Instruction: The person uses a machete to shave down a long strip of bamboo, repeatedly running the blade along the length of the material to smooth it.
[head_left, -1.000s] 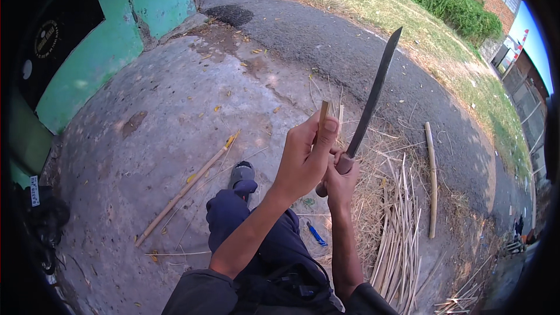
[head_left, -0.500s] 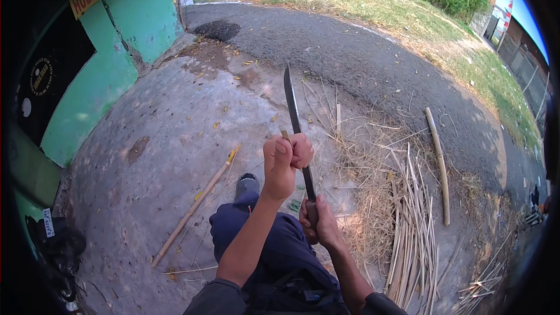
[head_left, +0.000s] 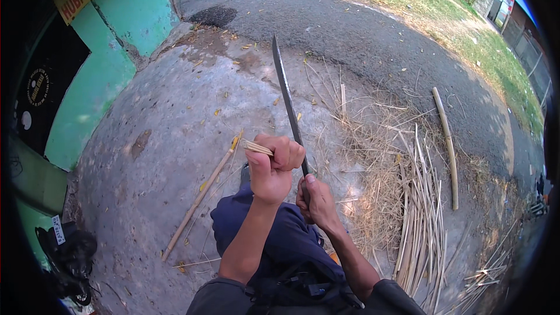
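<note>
My left hand [head_left: 273,166] is closed round a pale bamboo strip [head_left: 258,147], whose cut end pokes out above the thumb. The rest of the strip is hidden by the fingers. Just to the right and lower, my right hand [head_left: 318,199] grips the handle of a long dark machete [head_left: 284,90]. Its blade points up and away, slightly curved at the tip, and passes close behind the left hand's knuckles; whether it touches the strip cannot be seen. Both hands are above my knee in dark blue trousers [head_left: 239,221].
A heap of split bamboo strips [head_left: 421,216] lies to the right beside curly shavings [head_left: 373,181]. Beyond it rests a bamboo pole [head_left: 447,149]. A thin stick [head_left: 201,195] lies on the concrete at left. A green wall [head_left: 108,64] stands far left; an asphalt road [head_left: 326,26] runs behind.
My left hand has turned, so the strip now points left rather than up. The machete tip has swung slightly left, and the right hand has risen a little.
</note>
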A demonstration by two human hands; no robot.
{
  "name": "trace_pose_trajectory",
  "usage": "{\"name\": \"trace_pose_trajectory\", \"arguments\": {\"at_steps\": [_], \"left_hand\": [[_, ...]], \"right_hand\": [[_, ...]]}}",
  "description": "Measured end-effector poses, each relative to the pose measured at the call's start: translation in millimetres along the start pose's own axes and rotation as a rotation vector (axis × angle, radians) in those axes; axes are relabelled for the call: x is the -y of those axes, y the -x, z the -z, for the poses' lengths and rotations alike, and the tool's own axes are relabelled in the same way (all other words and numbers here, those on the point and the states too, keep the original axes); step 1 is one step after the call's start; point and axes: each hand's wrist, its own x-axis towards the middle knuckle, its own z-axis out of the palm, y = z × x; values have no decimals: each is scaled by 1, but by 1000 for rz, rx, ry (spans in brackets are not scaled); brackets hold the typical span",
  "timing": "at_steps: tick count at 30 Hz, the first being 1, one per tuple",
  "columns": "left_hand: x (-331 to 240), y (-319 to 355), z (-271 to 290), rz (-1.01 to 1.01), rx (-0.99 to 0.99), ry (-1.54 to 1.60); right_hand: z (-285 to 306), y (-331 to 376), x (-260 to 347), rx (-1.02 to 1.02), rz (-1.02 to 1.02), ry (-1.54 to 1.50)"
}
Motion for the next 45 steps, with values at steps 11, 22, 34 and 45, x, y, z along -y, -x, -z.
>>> {"name": "trace_pose_trajectory", "arguments": {"at_steps": [11,22,34,45], "left_hand": [[-3,-2,-4,-31,-43,-47],[1,3,-8,-51,-43,-33],[7,2,-4,-73,-32,-44],[8,-5,3,-79,-78,-27]], "right_hand": [[4,-7,-6,-58,-32,22],[4,-4,3,-66,15,88],[6,1,-9,-112,83,191],[10,-6,-23,-84,17,158]]}}
